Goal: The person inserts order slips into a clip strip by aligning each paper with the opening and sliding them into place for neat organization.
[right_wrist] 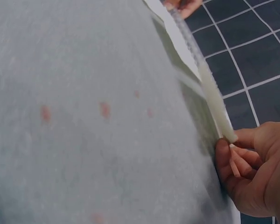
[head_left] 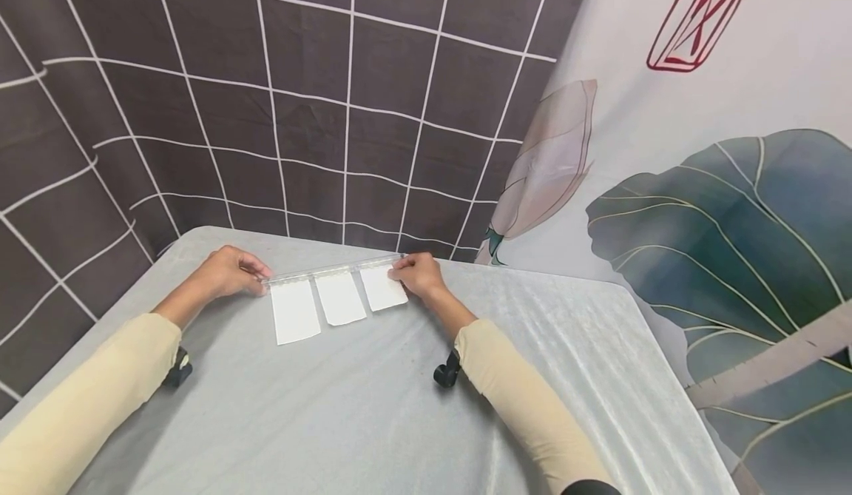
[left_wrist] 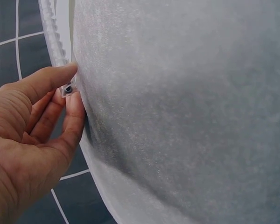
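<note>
A long clear plastic strip (head_left: 309, 274) spans the space between both hands near the table's back edge. Three white paper pieces (head_left: 295, 314) hang from it side by side, the leftmost being the longest. My left hand (head_left: 229, 271) pinches the strip's left end between thumb and fingers; a small dark round spot shows at that end in the left wrist view. At the opposite end, my right hand (head_left: 419, 273) pinches the strip beside the rightmost paper (head_left: 383, 288). A thin pale stick-like piece (right_wrist: 234, 163) shows among the right fingers in the right wrist view.
A grey-white cloth (head_left: 319, 421) covers the table. Behind it hangs a dark curtain (head_left: 306, 140) with white grid lines. On the right is a white drape with a large leaf print (head_left: 732, 214). Black wrist mounts (head_left: 447, 371) stick out below the sleeves.
</note>
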A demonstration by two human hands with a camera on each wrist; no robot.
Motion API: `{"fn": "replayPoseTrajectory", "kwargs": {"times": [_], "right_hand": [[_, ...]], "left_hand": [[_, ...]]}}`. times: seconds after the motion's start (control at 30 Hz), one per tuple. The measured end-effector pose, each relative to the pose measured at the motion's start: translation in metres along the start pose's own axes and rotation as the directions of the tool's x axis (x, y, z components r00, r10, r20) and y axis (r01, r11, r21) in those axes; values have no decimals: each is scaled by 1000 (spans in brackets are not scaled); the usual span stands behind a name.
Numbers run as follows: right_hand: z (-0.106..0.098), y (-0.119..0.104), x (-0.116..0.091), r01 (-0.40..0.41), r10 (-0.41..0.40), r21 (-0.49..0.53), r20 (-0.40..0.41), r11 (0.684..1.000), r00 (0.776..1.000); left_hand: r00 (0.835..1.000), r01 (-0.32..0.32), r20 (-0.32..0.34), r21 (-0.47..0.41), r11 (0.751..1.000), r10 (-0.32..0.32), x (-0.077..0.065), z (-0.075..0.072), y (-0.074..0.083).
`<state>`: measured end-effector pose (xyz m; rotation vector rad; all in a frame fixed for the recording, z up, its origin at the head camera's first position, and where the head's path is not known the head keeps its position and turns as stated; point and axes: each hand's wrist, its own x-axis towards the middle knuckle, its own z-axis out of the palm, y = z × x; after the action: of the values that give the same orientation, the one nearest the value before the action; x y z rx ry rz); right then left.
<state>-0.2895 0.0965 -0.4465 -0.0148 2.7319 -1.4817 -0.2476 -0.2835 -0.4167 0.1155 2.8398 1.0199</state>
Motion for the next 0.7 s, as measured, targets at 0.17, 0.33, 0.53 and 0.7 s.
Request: {"fn": "replayPoseTrajectory", "kwargs": {"times": [0.17, 0.33, 0.53, 0.7], "right_hand": [[3, 34, 35, 61, -67, -70, -86, 996, 994], [8, 57, 59, 93, -111, -110, -177, 990, 978], [13, 56, 64, 103, -121, -117, -165, 988, 979], [16, 48, 65, 116, -135, -178, -102, 977, 986]], "left_hand": [[1000, -21, -17, 2, 1000, 21, -1, 0, -1], [997, -59, -41, 14, 998, 59, -3, 3, -3], [992, -91, -83, 40, 995, 94, -8, 9, -7], [991, -79, -103, 35, 996, 82, -10, 12, -7]]}}
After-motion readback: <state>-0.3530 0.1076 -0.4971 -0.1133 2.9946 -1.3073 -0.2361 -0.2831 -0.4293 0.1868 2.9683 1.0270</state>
